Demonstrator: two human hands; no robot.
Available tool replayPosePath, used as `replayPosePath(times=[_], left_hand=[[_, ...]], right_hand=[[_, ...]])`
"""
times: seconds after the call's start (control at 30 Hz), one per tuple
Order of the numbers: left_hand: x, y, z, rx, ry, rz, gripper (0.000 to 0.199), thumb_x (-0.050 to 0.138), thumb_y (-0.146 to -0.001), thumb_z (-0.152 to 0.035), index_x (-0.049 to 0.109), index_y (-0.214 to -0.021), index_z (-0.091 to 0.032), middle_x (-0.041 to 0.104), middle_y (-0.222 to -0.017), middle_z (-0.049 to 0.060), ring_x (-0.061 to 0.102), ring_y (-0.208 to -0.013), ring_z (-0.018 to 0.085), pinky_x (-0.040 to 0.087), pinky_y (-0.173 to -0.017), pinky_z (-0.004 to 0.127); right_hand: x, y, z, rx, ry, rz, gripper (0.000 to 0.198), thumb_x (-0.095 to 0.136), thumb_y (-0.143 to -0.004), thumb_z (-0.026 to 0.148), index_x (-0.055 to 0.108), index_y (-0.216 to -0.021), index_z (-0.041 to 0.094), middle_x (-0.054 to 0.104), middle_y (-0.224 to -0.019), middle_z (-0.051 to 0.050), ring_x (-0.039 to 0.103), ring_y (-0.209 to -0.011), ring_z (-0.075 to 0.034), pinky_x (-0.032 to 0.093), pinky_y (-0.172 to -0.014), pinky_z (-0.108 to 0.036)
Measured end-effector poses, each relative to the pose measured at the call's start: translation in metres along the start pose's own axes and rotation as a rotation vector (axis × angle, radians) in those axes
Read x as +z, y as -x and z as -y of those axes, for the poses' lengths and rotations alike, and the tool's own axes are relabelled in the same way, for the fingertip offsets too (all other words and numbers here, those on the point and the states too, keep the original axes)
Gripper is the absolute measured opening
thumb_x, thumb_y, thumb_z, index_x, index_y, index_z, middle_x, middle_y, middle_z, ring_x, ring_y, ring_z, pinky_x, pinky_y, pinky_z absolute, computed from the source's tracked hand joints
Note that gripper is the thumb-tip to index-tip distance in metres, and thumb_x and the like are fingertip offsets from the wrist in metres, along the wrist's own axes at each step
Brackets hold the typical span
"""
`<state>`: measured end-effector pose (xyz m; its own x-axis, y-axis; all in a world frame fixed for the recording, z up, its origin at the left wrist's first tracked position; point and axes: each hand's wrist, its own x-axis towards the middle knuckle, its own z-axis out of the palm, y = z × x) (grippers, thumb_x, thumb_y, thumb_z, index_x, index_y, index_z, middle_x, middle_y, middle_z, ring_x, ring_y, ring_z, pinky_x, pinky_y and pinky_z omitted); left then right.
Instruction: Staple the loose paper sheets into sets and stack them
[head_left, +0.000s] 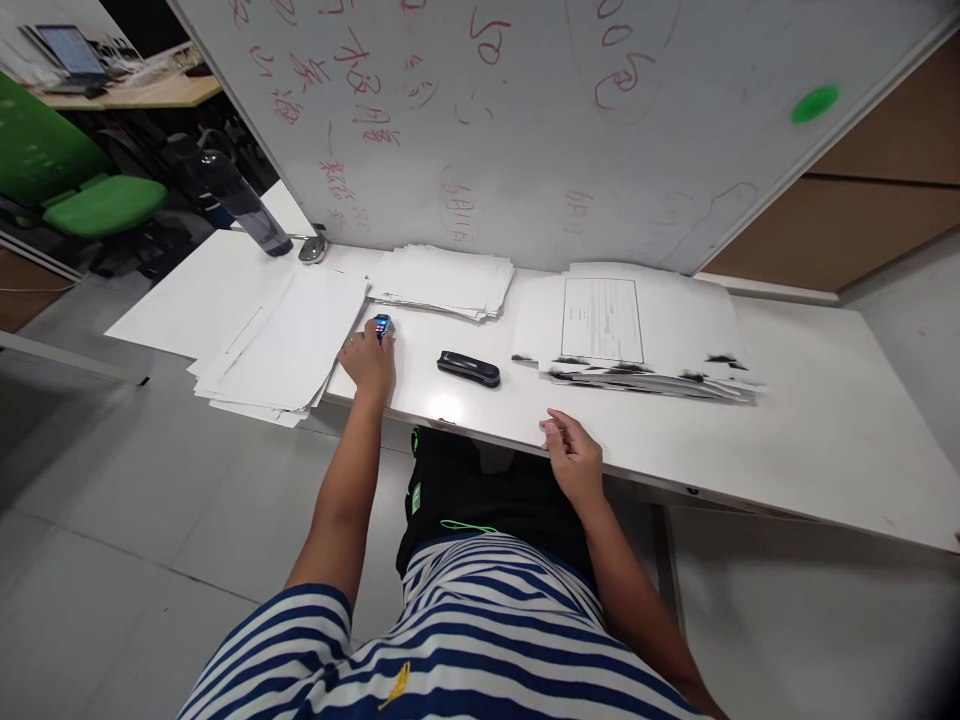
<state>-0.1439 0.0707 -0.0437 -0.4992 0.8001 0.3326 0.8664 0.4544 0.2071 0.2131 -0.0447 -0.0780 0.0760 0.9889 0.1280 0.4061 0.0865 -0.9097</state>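
Observation:
My left hand (369, 362) is on the table, its fingers closed around the near end of a small dark device with a lit, colourful screen (382, 325). Part of the device is hidden under the fingers, and I cannot tell its exact kind. To the right of that hand lies a black stapler (469, 368), touched by neither hand. My right hand (574, 455) rests at the table's front edge, fingers loosely bent and apart, holding nothing.
Loose papers (292, 340) overhang the white table's (810, 400) front edge on the left. Two more paper stacks (442, 280), (622, 320) lie along the whiteboard (525, 130). A dark bottle (244, 200) and a small rounded object (312, 249) stand at the back left.

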Motion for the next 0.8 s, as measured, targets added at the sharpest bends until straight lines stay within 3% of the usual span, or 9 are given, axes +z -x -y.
replayPosePath(times=[0.27,0.47,0.8], left_hand=[[0.0001,0.0011,0.0008,0.016,-0.011,-0.004,0.036,0.05,-0.099,-0.039,0.061,-0.129,-0.022,0.07,-0.113,0.016,0.061,-0.108,0.034,0.041,-0.092,0.046],[-0.0026,0.0009,-0.0014,0.01,0.016,-0.01,0.045,0.05,-0.099,-0.039,0.052,-0.14,-0.022,0.07,-0.113,0.017,0.061,-0.11,0.035,0.041,-0.093,0.047],[-0.0017,-0.0003,-0.0016,0.018,0.008,0.006,0.046,0.046,-0.099,-0.043,0.052,-0.14,-0.021,0.067,-0.116,0.017,0.059,-0.113,0.035,0.041,-0.095,0.046]], right_hand=[[0.0003,0.0,-0.0006,0.004,0.001,0.007,0.042,0.054,-0.095,0.051,0.068,-0.121,0.021,0.076,-0.101,-0.009,0.066,-0.067,-0.016,0.057,-0.068,-0.034],[-0.0004,0.0005,0.0,0.01,0.009,0.005,0.041,0.054,-0.095,0.051,0.068,-0.12,0.021,0.076,-0.101,-0.008,0.067,-0.068,-0.017,0.057,-0.069,-0.034],[-0.0002,-0.0001,0.0,0.015,0.011,0.001,0.043,0.053,-0.095,0.052,0.068,-0.12,0.021,0.076,-0.099,-0.009,0.067,-0.066,-0.017,0.057,-0.069,-0.035]])
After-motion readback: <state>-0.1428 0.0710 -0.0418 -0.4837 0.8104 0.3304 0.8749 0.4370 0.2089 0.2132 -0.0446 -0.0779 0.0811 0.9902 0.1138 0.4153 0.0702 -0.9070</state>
